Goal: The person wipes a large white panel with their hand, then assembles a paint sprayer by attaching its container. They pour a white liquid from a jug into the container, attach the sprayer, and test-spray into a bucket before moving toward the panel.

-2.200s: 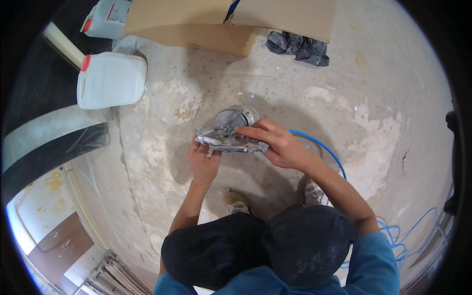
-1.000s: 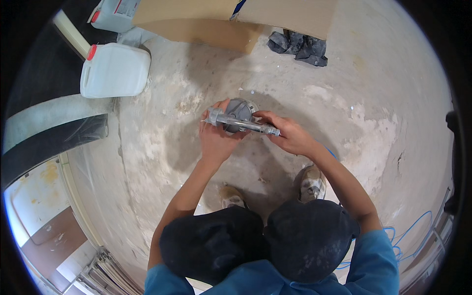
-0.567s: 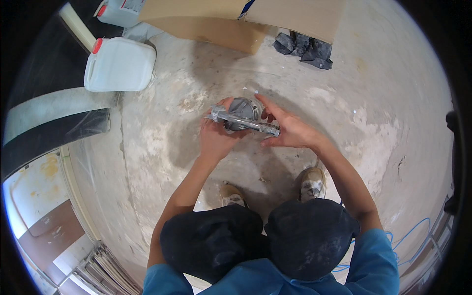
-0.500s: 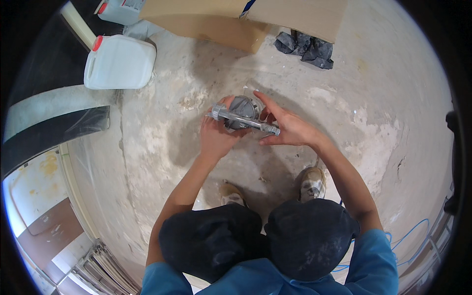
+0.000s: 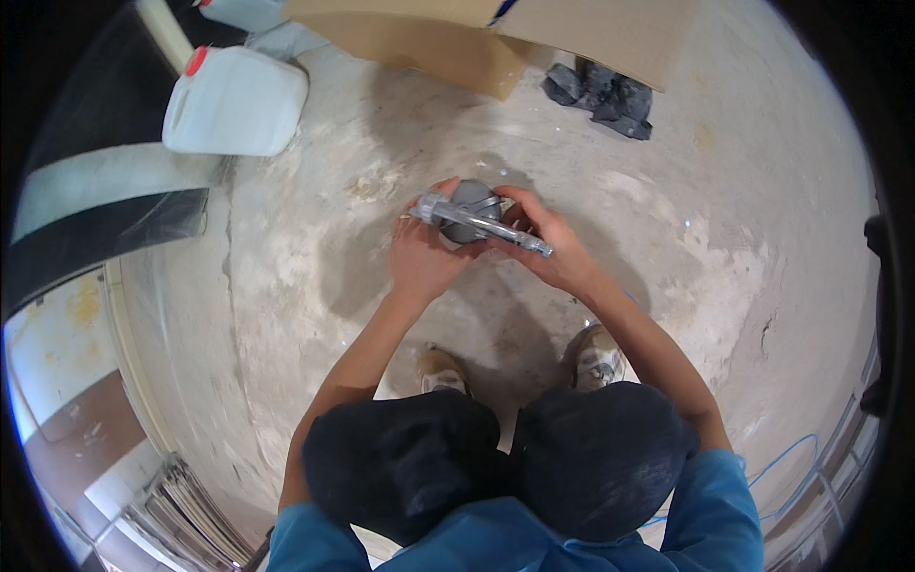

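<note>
Out in front of my knees I hold what looks like a silver spray gun [image 5: 488, 226] with a round grey cup [image 5: 476, 196] under it. The gun's body slants across the cup, from a wider end at the left down to a narrow end at the right. My left hand [image 5: 421, 250] is wrapped round the cup's left side, its fingers partly behind the gun. At the right side, my right hand [image 5: 551, 243] is closed against the cup, and its fingertips are mostly hidden by the gun.
An open cardboard box [image 5: 419, 43] lies beyond my hands, with crumpled dark paper [image 5: 610, 95] at its right. A white jerrycan [image 5: 238, 103] with a red cap stands far left. Flat panels [image 5: 191, 515] lean at near left; a thin blue hose [image 5: 786, 453] lies near right.
My right hand, which was spread beside the cup, has closed in against it. The left hand keeps its hold. The gun is slightly turned, and the whole view has shifted a little.
</note>
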A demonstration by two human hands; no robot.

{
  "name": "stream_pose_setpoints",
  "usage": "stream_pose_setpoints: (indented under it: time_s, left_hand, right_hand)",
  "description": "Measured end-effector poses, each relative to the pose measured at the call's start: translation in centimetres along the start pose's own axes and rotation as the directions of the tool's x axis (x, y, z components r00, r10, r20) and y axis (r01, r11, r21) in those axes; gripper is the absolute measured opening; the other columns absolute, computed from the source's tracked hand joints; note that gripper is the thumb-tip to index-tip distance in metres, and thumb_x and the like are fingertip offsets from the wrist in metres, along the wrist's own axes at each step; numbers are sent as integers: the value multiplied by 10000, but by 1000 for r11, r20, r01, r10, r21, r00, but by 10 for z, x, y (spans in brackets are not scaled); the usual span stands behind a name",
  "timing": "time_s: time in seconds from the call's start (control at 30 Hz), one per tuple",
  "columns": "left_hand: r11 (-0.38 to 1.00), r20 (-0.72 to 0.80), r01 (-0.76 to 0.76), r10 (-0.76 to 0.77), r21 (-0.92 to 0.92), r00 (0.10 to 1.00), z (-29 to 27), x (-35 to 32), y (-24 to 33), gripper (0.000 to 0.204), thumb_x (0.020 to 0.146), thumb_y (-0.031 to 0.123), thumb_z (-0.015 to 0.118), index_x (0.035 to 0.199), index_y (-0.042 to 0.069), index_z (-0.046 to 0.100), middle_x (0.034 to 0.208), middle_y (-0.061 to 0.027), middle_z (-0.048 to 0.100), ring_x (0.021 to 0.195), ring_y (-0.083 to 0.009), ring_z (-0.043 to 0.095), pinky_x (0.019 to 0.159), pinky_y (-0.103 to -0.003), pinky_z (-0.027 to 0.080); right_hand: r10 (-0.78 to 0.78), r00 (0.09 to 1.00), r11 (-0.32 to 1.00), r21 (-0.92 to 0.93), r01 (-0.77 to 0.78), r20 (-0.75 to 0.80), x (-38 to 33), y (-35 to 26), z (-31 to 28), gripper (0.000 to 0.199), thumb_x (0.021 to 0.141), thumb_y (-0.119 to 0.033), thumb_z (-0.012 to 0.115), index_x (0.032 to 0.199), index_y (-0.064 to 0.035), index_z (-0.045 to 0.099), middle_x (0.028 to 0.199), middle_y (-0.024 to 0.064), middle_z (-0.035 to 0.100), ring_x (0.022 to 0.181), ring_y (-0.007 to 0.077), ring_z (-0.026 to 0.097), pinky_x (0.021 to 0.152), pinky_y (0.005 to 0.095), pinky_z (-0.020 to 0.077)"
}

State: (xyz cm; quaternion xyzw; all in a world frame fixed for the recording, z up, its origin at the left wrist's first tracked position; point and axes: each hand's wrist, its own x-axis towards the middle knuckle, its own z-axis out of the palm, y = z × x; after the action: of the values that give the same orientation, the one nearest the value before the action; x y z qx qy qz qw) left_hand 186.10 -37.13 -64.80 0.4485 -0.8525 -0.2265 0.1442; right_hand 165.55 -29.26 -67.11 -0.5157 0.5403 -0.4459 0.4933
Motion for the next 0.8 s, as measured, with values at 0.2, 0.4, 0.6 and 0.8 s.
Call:
stream_pose_setpoints:
  time_s: [0.2,0.4,0.6,0.8]
  left_hand:
    - [960,8,104,-105,-261,994,-11,-13,-24,1010,668,347,948,1535,174,459,1496,-87,565,1401,-335,501,1178,-486,392]
    - [905,18,198,-207,-378,978,-24,-54,-66,893,759,322,892,1534,171,474,1466,-87,592,1401,-316,505,1175,-477,396]
    - [888,-53,95,-132,-450,990,-11,-50,-66,688,833,291,822,1458,156,568,1427,-99,629,1349,-321,554,1133,-444,439]
    - [849,-20,59,-82,-525,996,-1,-30,-65,619,847,239,798,1422,136,596,1389,-121,657,1305,-330,588,1108,-442,460]
  right_hand:
    - [-17,996,995,-104,8,-83,3,1,7,565,916,-80,777,1429,-124,545,1015,52,686,820,125,630,726,295,528]
    - [111,990,984,-132,-123,-91,3,-4,7,499,953,-122,763,1412,-102,569,973,20,676,800,86,598,720,273,522]
    - [228,965,928,-270,-257,-132,-1,-9,5,389,961,-247,774,1270,-50,645,877,9,671,750,107,584,670,279,477]
    - [268,950,913,-272,-304,-162,-1,-5,2,247,964,-292,761,897,-65,692,767,-2,655,722,99,592,661,275,439]
